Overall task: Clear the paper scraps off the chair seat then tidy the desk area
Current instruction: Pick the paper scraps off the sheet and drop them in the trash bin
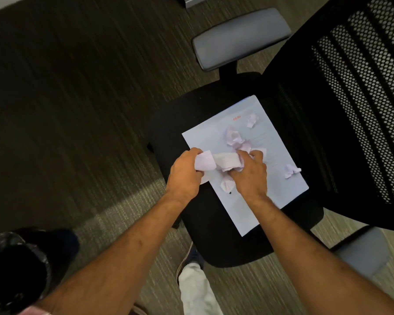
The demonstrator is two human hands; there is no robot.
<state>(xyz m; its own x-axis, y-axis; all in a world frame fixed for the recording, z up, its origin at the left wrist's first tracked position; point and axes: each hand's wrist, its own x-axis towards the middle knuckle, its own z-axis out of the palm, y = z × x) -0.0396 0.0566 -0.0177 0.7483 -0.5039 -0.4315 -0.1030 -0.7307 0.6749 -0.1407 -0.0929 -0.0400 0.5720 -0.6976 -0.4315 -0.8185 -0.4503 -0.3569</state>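
A black office chair seat (175, 123) holds a flat white sheet of paper (280, 185). Crumpled paper scraps lie on the sheet: one near its top (252, 120), a cluster in the middle (234, 137), one at the right (291, 171) and one between my hands (226, 184). My left hand (185, 176) is closed on a pale scrap (204, 163) at the sheet's left edge. My right hand (250, 173) grips a bunched wad of scraps (228, 162) beside it. The two hands nearly touch.
The chair's black mesh backrest (355, 98) rises at the right, with grey armrests at the top (239, 39) and lower right (364, 253). A black-lined waste bin (14, 269) stands on the carpet at the lower left. My shoe and trouser leg (193, 280) are under the seat's front.
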